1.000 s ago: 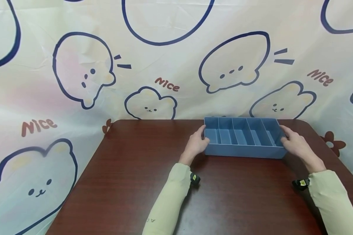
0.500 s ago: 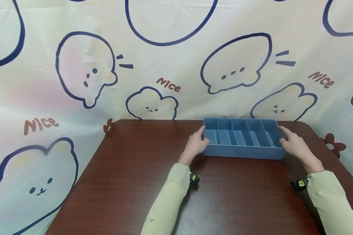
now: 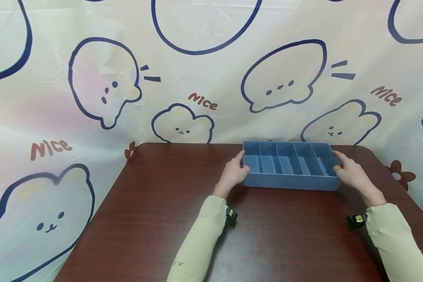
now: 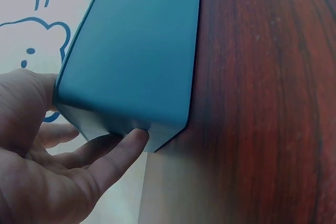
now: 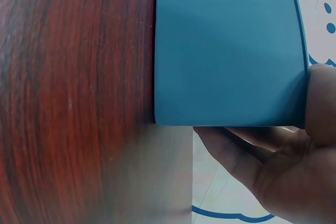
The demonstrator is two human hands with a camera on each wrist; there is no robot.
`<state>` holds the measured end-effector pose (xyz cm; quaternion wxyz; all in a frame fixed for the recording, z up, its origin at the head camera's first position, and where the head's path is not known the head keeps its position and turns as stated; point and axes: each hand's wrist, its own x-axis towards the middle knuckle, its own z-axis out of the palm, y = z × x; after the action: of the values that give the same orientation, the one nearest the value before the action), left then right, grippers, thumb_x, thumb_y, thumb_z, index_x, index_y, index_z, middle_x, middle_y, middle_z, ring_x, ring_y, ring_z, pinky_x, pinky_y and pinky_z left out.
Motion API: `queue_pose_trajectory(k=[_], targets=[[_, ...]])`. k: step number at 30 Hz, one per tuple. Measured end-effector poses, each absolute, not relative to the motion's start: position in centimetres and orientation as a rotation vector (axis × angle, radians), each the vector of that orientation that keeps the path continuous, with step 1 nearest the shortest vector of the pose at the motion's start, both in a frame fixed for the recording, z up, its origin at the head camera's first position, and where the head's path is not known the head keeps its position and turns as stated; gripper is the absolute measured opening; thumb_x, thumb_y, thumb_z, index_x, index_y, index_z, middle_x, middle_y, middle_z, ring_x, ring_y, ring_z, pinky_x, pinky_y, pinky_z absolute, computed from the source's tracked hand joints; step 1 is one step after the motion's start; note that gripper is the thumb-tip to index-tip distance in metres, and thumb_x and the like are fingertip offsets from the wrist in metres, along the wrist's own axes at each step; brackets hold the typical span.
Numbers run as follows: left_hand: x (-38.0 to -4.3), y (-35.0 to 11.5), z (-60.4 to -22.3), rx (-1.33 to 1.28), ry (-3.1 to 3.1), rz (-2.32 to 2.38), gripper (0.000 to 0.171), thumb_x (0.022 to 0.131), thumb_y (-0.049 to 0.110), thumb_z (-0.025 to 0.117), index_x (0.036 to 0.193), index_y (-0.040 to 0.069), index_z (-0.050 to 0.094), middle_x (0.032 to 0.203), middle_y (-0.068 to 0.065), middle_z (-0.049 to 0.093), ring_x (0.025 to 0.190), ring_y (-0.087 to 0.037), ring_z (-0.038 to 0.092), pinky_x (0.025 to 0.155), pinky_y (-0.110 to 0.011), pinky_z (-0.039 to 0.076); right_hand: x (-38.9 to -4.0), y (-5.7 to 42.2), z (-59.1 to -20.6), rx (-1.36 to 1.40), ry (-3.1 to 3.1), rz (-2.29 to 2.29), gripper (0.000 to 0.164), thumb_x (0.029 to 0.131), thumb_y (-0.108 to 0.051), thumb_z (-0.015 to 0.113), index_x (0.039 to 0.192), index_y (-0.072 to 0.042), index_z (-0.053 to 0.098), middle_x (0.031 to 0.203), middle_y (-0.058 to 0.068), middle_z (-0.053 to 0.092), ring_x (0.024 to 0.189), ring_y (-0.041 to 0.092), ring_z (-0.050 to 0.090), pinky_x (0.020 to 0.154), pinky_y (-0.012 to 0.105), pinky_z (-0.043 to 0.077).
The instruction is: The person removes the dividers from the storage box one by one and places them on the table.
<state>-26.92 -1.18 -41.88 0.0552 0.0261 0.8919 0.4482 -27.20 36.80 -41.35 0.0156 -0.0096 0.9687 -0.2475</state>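
Note:
A blue divided storage box [image 3: 290, 182] sits at the back right of the table, its row of several compartments facing up with nothing in them. My left hand [image 3: 232, 172] grips its left end, thumb at the front corner of the rim. In the left wrist view, fingers [image 4: 123, 156] press against the box's end wall. My right hand [image 3: 356, 177] holds the opposite end the same way. The right wrist view shows the thumb over the rim and fingers [image 5: 231, 153] along the end, partly hidden behind the box's front wall [image 5: 226, 51].
A dark reddish-brown wooden table [image 3: 155, 219] spreads in front and to the left of the box. Close behind its back edge hangs a pale cloth [image 3: 225, 70] printed with cartoon outlines. Each wrist wears a small black device [image 3: 231, 215].
Both hands and the storage box have shifted very slightly left over the table. The grip at each end looks the same.

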Motion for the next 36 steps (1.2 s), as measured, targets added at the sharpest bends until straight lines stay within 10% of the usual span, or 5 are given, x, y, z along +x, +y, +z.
queue_pose_trajectory(k=[27, 36], targets=[[-26.7, -2.6, -41.7, 0.085, 2.694, 1.370, 0.066, 0.095, 0.018, 0.052, 0.155, 0.025, 0.028, 0.155, -0.007, 0.041, 0.108, -0.025, 0.055, 0.085, -0.039, 0.049, -27.7, 35.6, -41.3, -0.069, 2.985, -0.797, 0.067, 0.094, -0.009, 0.036, 0.155, 0.001, 0.009, 0.152, 0.039, 0.022, 0.122, 0.058, 0.040, 0.080, 0.059, 0.040], [-26.8, -3.1, -41.8, 0.073, 2.699, 1.371, 0.066, 0.094, 0.017, 0.051, 0.155, 0.026, 0.028, 0.157, -0.006, 0.038, 0.125, -0.027, 0.049, 0.103, -0.048, 0.044, -27.9, 35.2, -41.3, -0.095, 2.981, -0.807, 0.068, 0.094, -0.008, 0.036, 0.155, 0.001, 0.009, 0.152, 0.039, 0.022, 0.113, 0.052, 0.045, 0.078, 0.054, 0.040]])
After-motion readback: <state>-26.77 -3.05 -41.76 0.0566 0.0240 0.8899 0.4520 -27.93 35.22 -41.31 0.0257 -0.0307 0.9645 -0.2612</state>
